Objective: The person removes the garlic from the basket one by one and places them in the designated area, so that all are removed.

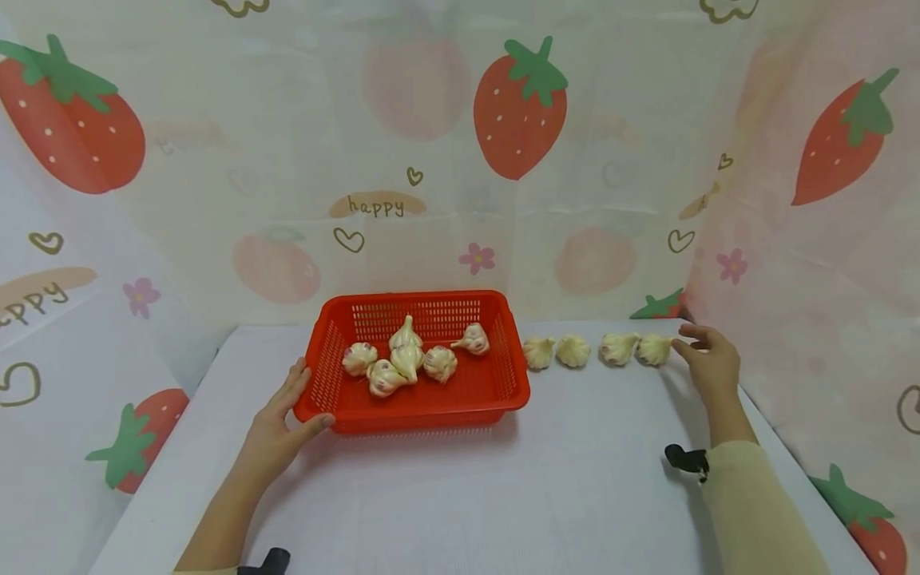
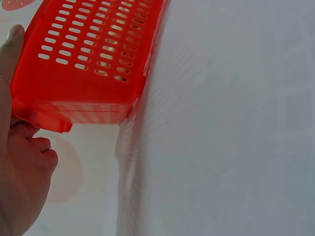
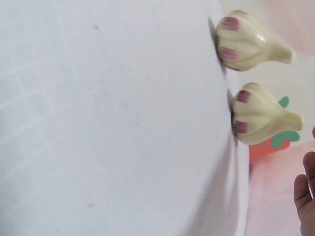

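Note:
My left hand [image 1: 271, 435] grips the left end of a red plastic basket [image 1: 424, 419], thumb over the rim and fingers curled beneath it in the left wrist view. Inside the basket lie several garlic bulbs [image 1: 384, 378]. Several more stand in a row to its right, along the table's far edge. At the end of that row, my right hand [image 1: 713, 366] is beside the rightmost garlic bulb [image 1: 652, 350], fingertips near its stem. The right wrist view shows a gap between the fingers [image 3: 301, 189] and that bulb's stem, with another bulb [image 3: 251, 42] standing beside it.
A white cloth covers the table [image 1: 546, 487]. Strawberry-patterned curtains [image 1: 431, 176] hang close behind the table and along both sides. The leftmost bulb of the row [image 1: 538, 352] stands right by the basket's right wall.

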`<act>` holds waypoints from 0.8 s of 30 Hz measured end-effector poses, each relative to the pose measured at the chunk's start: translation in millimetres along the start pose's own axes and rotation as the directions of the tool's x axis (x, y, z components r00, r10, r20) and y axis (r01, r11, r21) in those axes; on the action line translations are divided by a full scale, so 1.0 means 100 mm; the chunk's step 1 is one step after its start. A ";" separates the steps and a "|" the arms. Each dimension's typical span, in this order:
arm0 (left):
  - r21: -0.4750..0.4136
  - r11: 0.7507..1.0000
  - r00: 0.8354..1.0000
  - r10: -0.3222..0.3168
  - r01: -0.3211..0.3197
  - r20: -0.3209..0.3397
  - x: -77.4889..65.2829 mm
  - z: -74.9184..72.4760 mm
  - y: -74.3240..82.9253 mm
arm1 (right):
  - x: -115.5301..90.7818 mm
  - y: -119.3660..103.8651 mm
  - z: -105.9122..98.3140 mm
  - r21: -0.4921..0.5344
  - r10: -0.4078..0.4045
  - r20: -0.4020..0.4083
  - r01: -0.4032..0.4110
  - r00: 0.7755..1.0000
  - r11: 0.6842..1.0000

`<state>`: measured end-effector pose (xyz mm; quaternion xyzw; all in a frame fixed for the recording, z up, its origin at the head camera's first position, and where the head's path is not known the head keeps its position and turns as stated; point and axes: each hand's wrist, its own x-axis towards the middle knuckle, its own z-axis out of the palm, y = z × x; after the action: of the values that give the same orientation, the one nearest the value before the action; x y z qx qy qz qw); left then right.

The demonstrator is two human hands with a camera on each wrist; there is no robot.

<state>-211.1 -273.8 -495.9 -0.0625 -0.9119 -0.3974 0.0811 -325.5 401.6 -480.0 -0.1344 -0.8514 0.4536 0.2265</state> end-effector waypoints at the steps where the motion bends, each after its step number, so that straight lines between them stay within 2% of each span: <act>1: -0.001 1.000 1.000 0.000 0.000 -0.001 0.00 0.00 0.00 | -0.02 -0.01 -0.01 0.008 0.001 -0.004 0.000 1.000 1.000; 8: -0.011 1.000 1.000 -0.007 0.007 -0.001 0.00 0.00 0.00 | -0.21 -0.14 -0.02 0.086 -0.014 -0.049 0.018 0.999 0.996; 14: -0.014 1.000 1.000 -0.006 0.006 -0.001 0.01 0.00 0.00 | -0.40 -0.36 0.02 0.120 -0.024 -0.022 0.026 0.999 0.992; 21: -0.014 1.000 1.000 -0.017 0.017 0.010 0.02 0.01 -0.02 | -0.54 -0.61 0.13 0.196 -0.169 -0.009 0.167 0.986 0.966; 24: -0.014 1.000 1.000 -0.017 0.017 0.009 0.02 0.01 -0.02 | -0.59 -0.69 0.19 0.177 -0.220 0.034 0.211 0.975 0.961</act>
<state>-213.3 -274.0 -497.8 -0.0570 -0.9099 -0.4043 0.0731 -285.8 324.3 -446.8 -0.0086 -0.8241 0.5017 0.2626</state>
